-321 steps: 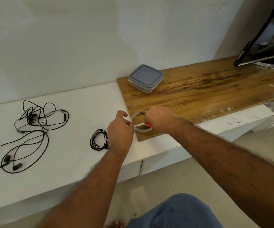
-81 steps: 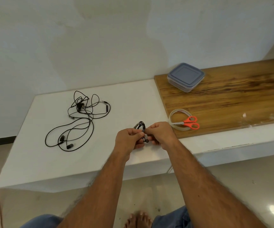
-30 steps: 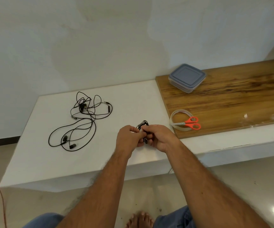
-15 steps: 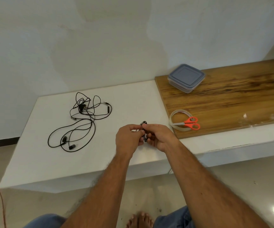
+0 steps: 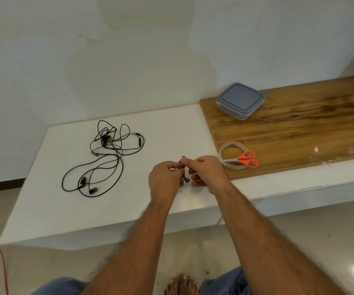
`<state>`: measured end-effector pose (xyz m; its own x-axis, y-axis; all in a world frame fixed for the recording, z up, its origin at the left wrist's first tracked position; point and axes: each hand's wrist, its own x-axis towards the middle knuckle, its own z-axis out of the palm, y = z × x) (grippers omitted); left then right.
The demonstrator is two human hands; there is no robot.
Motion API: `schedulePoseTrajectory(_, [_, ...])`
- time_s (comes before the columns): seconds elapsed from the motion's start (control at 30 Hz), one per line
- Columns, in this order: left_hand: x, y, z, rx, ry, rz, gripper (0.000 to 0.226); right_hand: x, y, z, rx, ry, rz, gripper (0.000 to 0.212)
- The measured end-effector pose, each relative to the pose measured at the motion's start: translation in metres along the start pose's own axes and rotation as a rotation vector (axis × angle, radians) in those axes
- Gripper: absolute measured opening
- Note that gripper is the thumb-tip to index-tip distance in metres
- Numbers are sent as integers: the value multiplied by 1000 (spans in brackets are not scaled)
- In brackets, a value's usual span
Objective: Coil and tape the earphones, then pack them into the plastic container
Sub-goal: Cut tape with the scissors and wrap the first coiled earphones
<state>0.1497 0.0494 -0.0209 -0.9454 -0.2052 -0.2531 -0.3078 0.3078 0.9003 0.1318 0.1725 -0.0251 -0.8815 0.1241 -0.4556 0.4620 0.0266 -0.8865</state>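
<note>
At centre frame my left hand (image 5: 165,177) and right hand (image 5: 206,172) both pinch the small coiled earphones (image 5: 184,171) between fingertips, held just above the white table (image 5: 65,205); left of centre, loose earphones (image 5: 106,158) lie tangled on the table; at right, the lidded plastic container (image 5: 240,101) sits on the wooden board (image 5: 299,128), with the scissors (image 5: 245,160) lying across the tape roll (image 5: 231,145) nearer me.

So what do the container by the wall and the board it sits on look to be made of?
The container: likely plastic, with see-through walls and a matte grey-blue lid that looks opaque. The board: wood or a wood-look laminate, brown with dark grain streaks and a slight sheen; the thin pale edge hints at laminate, but I cannot tell.
</note>
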Motion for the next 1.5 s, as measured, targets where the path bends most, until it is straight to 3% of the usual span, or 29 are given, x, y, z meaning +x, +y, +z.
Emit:
schedulePoseTrajectory(0.23, [1,-2,1,6,2,-4,15,1,-1,1,-28,-48,23,13])
schedulePoseTrajectory(0.43, [2,-4,-2,-162,-15,-62,17,5,4,2,95,-132,70,12])
schedulePoseTrajectory(0.7, [2,-5,-4,-239,-46,-66,16,5,9,5,177,-111,140,15])
schedulePoseTrajectory(0.87, [2,-4,-4,-169,-31,-27,14,6,11,6,271,-168,200,14])
schedulePoseTrajectory(1.2, [-7,-5,4,52,103,34,14,0,6,13,189,-2,117,5])
schedulePoseTrajectory(1.43, [-8,-3,7,119,157,62,15,-3,-1,9,134,-49,154,26])
schedulePoseTrajectory(1.5, [-10,-2,8,133,150,82,21,-5,-1,9,124,-68,143,23])
